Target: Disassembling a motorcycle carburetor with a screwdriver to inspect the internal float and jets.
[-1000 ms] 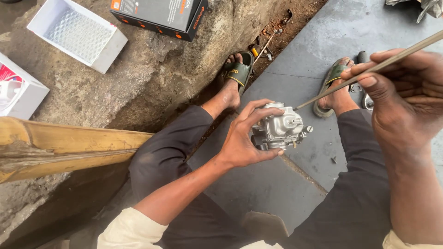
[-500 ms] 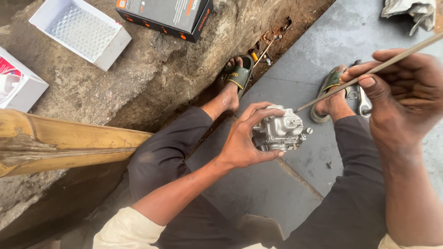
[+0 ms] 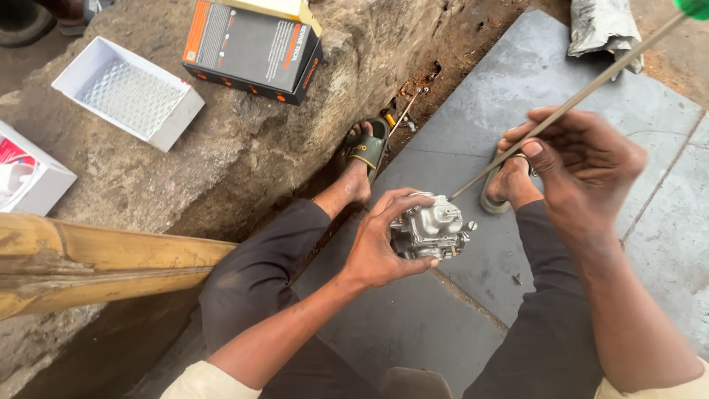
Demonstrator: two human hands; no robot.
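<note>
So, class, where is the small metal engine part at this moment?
In the head view, the metal engine part sits centre frame, gripped in the left hand, between the person's knees, with the screwdriver tip touching it.

The long screwdriver (image 3: 583, 92) has its green handle cut off top right.

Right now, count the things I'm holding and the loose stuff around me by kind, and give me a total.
Metal engine part in the left hand: 1
Long thin rod in the right hand: 1
Cardboard boxes on the rock: 3 (black and orange, open white, white and red)
Crumpled grey rag on the slab: 1
Green sandals on the feet: 2
Total: 8
</note>
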